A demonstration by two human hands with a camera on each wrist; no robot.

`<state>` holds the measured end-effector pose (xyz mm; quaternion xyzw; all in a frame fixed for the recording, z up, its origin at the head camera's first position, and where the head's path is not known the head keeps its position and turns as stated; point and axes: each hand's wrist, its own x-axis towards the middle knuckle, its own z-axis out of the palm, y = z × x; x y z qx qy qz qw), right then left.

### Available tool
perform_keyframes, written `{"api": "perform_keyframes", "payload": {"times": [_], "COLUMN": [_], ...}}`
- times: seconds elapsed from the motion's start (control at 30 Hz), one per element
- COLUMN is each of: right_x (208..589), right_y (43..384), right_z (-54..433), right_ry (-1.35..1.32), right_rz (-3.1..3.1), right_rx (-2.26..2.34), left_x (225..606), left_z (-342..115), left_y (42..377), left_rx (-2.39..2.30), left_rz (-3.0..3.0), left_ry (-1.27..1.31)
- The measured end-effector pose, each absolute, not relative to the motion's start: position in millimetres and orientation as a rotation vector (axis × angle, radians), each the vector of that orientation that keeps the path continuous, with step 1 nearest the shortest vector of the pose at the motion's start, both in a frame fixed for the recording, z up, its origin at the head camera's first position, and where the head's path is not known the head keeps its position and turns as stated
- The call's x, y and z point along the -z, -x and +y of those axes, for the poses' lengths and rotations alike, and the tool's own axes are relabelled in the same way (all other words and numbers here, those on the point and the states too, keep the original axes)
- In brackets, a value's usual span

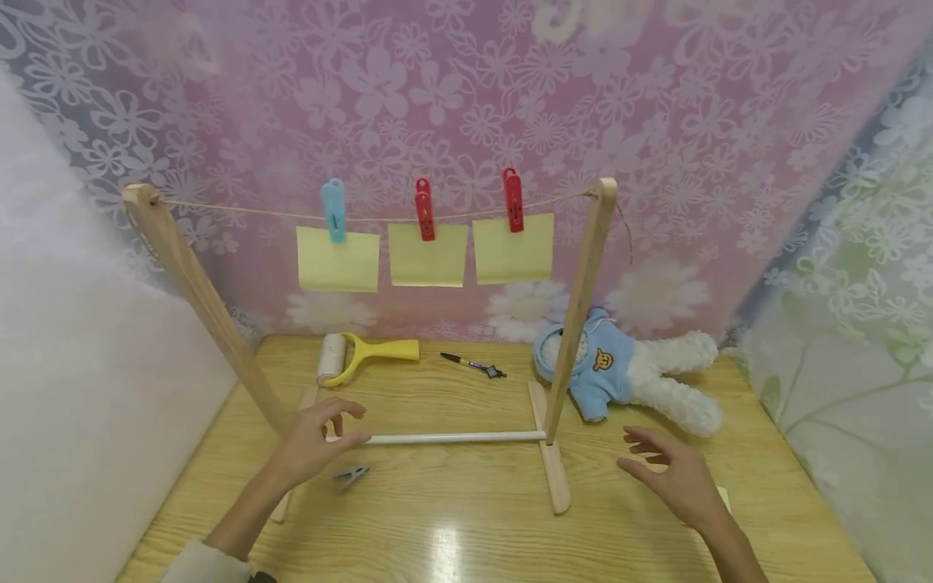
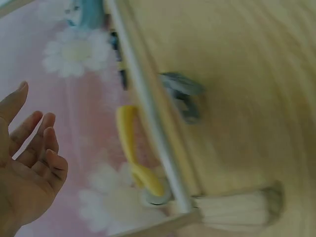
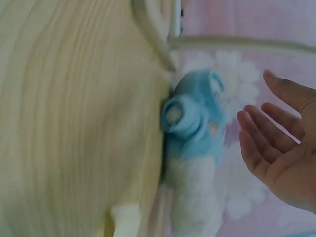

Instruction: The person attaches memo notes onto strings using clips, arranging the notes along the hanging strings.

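Note:
My left hand (image 1: 313, 441) hovers by the left end of the white rod (image 1: 459, 438), fingers loosely bent around nothing. Just below it on the table lies a grey clothespin (image 1: 353, 476), also visible in the left wrist view. To the right of the wooden stand (image 1: 579, 316), my right hand (image 1: 674, 478) is held with relaxed, parted fingers, nothing in them. Partly hidden behind that hand is a yellow sticky note (image 1: 724, 497). On the stand's string, a blue clothespin (image 1: 334, 212) and two red clothespins (image 1: 425, 212) each hold a yellow note (image 1: 428, 263).
A plush toy (image 1: 619, 364) in a blue hoodie lies behind the right post. Toward the back of the table (image 1: 437, 518) are a yellow-handled lint roller (image 1: 379, 350) and a black pen (image 1: 472, 364). A pink flowered cloth (image 1: 437, 97) hangs behind.

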<state>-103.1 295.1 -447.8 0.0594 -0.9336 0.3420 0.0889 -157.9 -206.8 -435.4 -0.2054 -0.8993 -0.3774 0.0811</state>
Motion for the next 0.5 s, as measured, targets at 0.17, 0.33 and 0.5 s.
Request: {"api": "perform_keyframes", "payload": {"times": [0.17, 0.33, 0.5], "right_x": [458, 464, 470], "right_y": [104, 105, 106], "right_z": [341, 386, 415], "right_ry": [-0.012, 0.185, 0.27], "right_rz": [-2.943, -3.15, -3.284], "right_rx": [-0.893, -0.721, -0.68], "left_x": [468, 486, 495], "left_z": [-217, -223, -220], "left_y": [163, 161, 156], "left_rx": [1.098, 1.032, 0.948], "left_rz": [-2.883, -3.065, -3.155], "left_ry": [0.559, 0.496, 0.387]}}
